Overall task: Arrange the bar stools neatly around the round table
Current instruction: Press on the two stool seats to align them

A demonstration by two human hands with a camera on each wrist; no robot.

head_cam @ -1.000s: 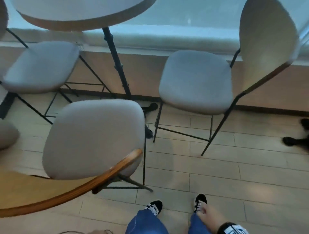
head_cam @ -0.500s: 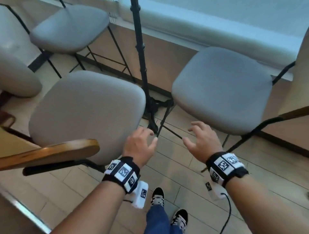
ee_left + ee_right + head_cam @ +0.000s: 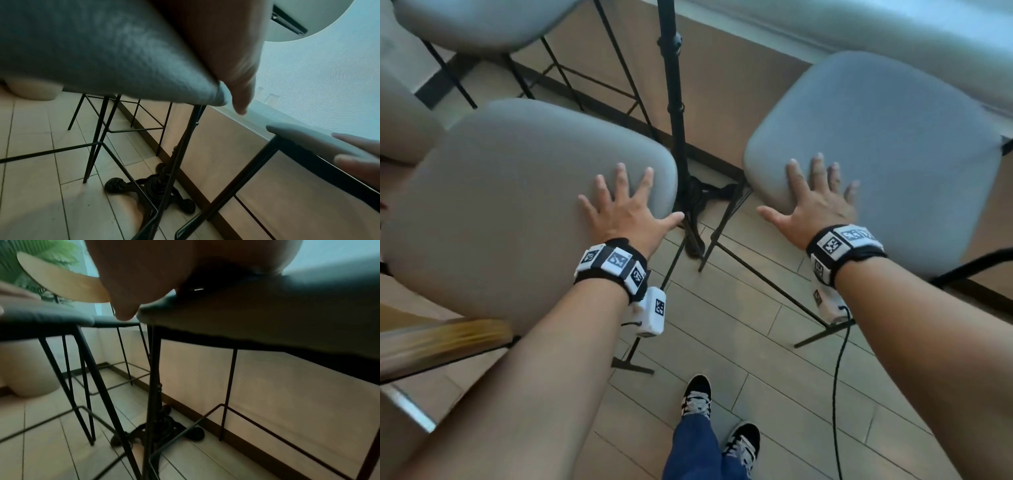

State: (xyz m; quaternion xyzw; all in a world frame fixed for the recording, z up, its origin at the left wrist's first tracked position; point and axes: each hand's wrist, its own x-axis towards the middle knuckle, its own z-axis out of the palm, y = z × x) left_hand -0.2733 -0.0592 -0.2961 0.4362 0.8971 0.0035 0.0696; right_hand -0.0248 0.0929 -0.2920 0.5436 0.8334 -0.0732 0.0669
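Two grey-cushioned bar stools with thin black metal legs stand either side of the round table's black pedestal pole (image 3: 671, 85). My left hand (image 3: 625, 202) lies flat, fingers spread, on the near right corner of the left stool's seat (image 3: 517, 205). On the near left corner of the right stool's seat (image 3: 887, 144) my right hand (image 3: 813, 195) rests the same way. The left wrist view shows my thumb (image 3: 240, 91) hanging past the seat edge (image 3: 144, 65), with the table top's underside (image 3: 308, 21) above. The right wrist view shows my thumb (image 3: 125, 311) beside the other seat (image 3: 246, 318).
A third grey stool (image 3: 482, 24) stands at the far left, and a wooden backrest (image 3: 441, 339) juts in at lower left. The table's ornate black foot (image 3: 152, 186) sits between the stool legs. A low wall under a window runs behind. My feet (image 3: 697, 397) stand on tiled floor.
Both hands have come forward from mid-air and settled flat onto the two seats, fingers spread. The head view has moved closer in over the stools.
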